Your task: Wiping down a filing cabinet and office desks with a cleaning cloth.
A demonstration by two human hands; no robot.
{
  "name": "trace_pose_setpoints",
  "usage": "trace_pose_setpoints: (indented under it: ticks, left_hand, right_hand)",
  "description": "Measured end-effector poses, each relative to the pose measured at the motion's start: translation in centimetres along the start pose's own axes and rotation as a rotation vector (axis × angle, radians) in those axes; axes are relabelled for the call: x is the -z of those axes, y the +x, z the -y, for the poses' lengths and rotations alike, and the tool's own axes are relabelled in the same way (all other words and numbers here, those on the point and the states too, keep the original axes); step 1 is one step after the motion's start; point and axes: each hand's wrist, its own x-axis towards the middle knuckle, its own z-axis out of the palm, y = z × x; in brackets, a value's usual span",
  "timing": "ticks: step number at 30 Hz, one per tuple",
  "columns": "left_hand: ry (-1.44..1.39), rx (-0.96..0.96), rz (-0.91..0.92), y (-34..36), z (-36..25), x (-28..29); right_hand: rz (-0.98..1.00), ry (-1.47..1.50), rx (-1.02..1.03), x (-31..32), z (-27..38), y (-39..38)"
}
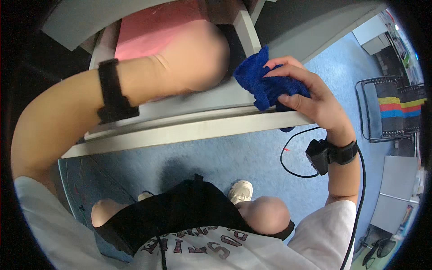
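A crumpled blue cloth (252, 76) is gripped in my right hand (310, 90), with the fingers over its top and the thumb at its near side. The cloth hangs over the right front corner of a pulled-out white drawer (202, 126). My left hand (202, 58) is inside the drawer, reaching across from the left. That hand is smeared and its fingers cannot be made out. Beyond it a flat pink thing (148, 29) lies on the drawer's bottom, partly covered by my left forearm.
Grey cabinet panels (310, 27) rise around the drawer. A folding chair (391, 108) with coloured stripes stands at the right on the blue floor (216, 157). A black cable (288, 168) loops below my right wrist. A white cabinet (391, 193) is at the far right.
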Motion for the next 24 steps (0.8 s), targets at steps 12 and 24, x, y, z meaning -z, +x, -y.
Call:
trace_pose_setpoints:
  ticks: [12, 24]
  left_hand:
    - [-0.055, 0.078, -0.061, -0.3, 0.9, 0.0]
    - [-0.236, 0.126, -0.137, -1.0, 2.4, -0.1]
  right_hand:
    - [0.342, -0.732, 0.231, 0.5, 4.8, 5.3]
    - [0.963, -0.938, -0.363, -3.6, 4.2, 12.8]
